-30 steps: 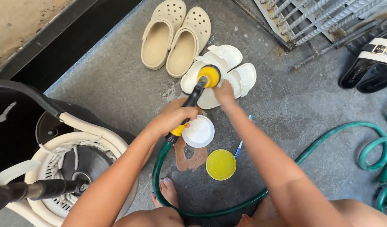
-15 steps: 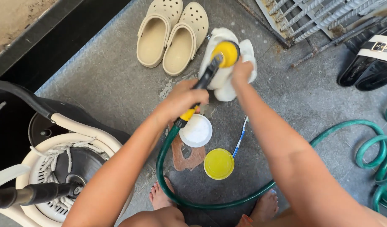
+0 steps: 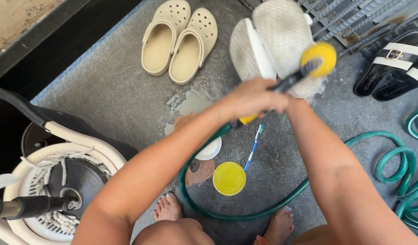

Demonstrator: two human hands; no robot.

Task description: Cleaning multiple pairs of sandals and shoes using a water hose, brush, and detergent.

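Observation:
My left hand grips a black hose nozzle with a round yellow head, attached to a green hose. A pair of white slippers is lifted off the floor with the ribbed soles facing me. My right hand holds them from below, mostly hidden behind the nozzle and my left hand. The yellow head sits against the right slipper's lower edge.
Beige clogs lie at the far left on wet grey concrete. Below my arms are a blue toothbrush, a yellow lid and a white lid. A mop spinner bucket stands left; black sandals and hose coils are right.
My right hand picked the white slippers up off the floor and raised them, turning the soles toward me. My left hand moved the nozzle up and to the right with them.

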